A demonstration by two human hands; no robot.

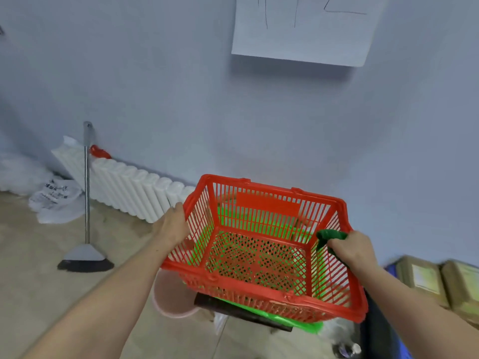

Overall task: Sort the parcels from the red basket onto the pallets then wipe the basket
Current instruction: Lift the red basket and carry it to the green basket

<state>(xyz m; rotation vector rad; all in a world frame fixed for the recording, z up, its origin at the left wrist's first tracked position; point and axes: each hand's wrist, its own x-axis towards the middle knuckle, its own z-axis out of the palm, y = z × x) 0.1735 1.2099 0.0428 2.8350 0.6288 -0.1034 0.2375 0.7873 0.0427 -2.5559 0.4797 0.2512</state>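
Observation:
The red plastic basket (pixel 267 203) is held up in front of me, tilted, with nothing inside it. My left hand (pixel 172 225) grips its left wall from outside. My right hand (pixel 350 248) is closed on a dark green cloth (pixel 330 235) pressed against the basket's right rim. Brown cardboard parcels (pixel 440 283) lie at the lower right, on something blue whose shape I cannot make out.
A broom (pixel 86 229) leans on the wall at left, beside white rolls (pixel 134 190) and white bags (pixel 54 198). Under the basket are a pink stool (pixel 171 296) and a green object (pixel 298 320) on a dark board. A paper sheet (pixel 303 29) hangs on the wall.

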